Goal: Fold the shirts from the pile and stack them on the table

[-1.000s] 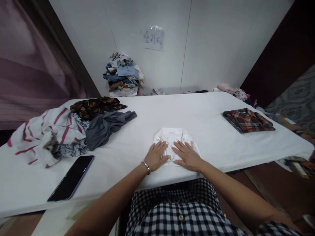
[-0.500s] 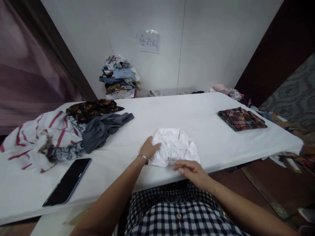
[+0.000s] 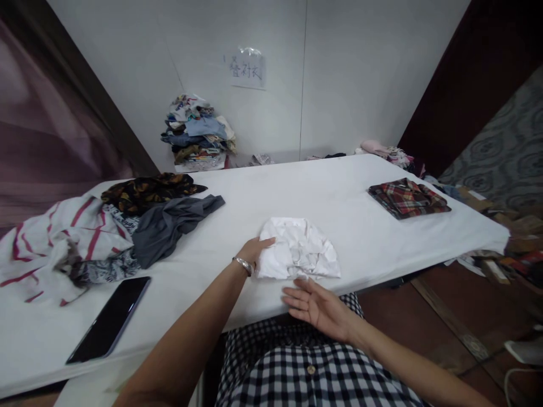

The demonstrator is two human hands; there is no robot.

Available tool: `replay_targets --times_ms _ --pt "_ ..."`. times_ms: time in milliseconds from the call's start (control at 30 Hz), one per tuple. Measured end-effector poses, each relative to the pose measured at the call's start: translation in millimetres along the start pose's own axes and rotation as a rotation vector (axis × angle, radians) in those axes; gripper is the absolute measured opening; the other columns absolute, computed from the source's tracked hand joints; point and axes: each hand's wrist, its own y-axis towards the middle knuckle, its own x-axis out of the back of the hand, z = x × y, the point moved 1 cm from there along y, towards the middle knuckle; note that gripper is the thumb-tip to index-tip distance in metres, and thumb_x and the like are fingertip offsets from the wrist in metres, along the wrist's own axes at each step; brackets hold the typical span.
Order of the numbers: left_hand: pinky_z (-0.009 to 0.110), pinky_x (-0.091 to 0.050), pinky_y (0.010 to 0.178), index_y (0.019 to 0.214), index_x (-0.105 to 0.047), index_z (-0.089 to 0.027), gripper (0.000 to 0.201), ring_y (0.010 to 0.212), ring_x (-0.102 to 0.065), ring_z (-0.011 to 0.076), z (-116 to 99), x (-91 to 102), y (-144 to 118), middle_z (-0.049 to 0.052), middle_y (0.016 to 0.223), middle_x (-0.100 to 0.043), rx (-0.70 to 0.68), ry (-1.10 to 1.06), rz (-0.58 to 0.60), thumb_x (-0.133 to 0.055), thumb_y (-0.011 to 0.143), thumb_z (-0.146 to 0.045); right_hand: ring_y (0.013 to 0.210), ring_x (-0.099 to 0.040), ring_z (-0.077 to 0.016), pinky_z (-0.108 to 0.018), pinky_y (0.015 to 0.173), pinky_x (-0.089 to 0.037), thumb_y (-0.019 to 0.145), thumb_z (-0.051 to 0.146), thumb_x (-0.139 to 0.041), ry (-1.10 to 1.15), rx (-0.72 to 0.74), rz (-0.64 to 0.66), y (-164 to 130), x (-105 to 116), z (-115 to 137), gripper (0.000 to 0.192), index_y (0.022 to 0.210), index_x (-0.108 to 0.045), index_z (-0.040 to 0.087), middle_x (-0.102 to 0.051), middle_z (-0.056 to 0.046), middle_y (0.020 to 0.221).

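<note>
A white shirt [image 3: 297,249] lies in a compact, wrinkled bundle near the front edge of the table, its front side fairly straight. At its left side is my left hand [image 3: 255,251], wearing a silver bracelet, with the thumb over the cloth and the other fingers mostly hidden. My right hand [image 3: 318,310] is open at the bundle's front edge, palm turned up and fingers spread to the left. Its thumb tip is close to the cloth; whether it touches cannot be made out.
A folded plaid shirt [image 3: 408,198] rests on the white-covered table [image 3: 271,186] at right. To the left are a grey garment [image 3: 167,226], a dark patterned garment [image 3: 148,192], a red-striped white garment [image 3: 63,232] and a phone [image 3: 109,319]. Behind the table stands a clothes pile [image 3: 199,133].
My right hand has turned palm up and come slightly down and left, its fingers now spread. The bundle's front edge looks straighter. My left hand stays at its left side.
</note>
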Motion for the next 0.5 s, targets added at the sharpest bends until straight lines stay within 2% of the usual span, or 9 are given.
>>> replay_targets --times_ms 100,200,367,500 --pt "0.03 -0.054 0.061 0.092 -0.065 -0.011 0.035 0.067 -0.068 0.0212 -2.0 0.0 -1.2 0.01 0.079 -0.073 -0.036 0.02 -0.046 -0.08 0.064 -0.026 0.118 -0.057 -0.0252 -0.038 0.101 -0.045 0.084 0.051 -0.062 0.142 0.101 0.028 16.1 -5.6 -3.5 0.045 0.108 -0.056 0.013 -0.06 -0.017 0.124" --pt "0.03 -0.054 0.063 0.092 -0.065 -0.012 0.037 0.072 -0.068 0.0221 0.4 5.1 -2.9 0.01 0.08 -0.073 -0.088 0.096 -0.128 -0.081 0.061 -0.025 0.111 -0.061 -0.0223 -0.038 0.102 -0.045 0.085 0.05 -0.06 0.245 0.217 -0.026 28.0 -11.2 -2.5 0.038 0.101 -0.059 0.016 -0.065 -0.012 0.112" --pt "0.032 -0.053 0.076 0.095 -0.066 -0.014 0.039 0.091 -0.068 0.0252 18.9 12.2 -9.1 0.012 0.094 -0.073 -0.204 0.213 -0.222 -0.081 0.061 -0.026 0.094 -0.066 -0.0193 -0.036 0.092 -0.053 0.086 0.04 -0.061 0.217 0.291 -0.176 36.2 -19.4 9.4 0.035 0.112 -0.059 0.017 -0.069 -0.008 0.103" --pt "0.031 -0.053 0.078 0.1 -0.066 -0.014 0.041 0.094 -0.067 0.0243 36.6 10.5 -16.8 0.012 0.103 -0.072 -0.225 0.189 -0.256 -0.08 0.063 -0.027 0.087 -0.068 -0.0191 -0.036 0.083 -0.056 0.086 0.037 -0.061 0.162 0.298 -0.253 43.1 -24.2 18.7 0.038 0.119 -0.057 0.019 -0.07 -0.007 0.107"
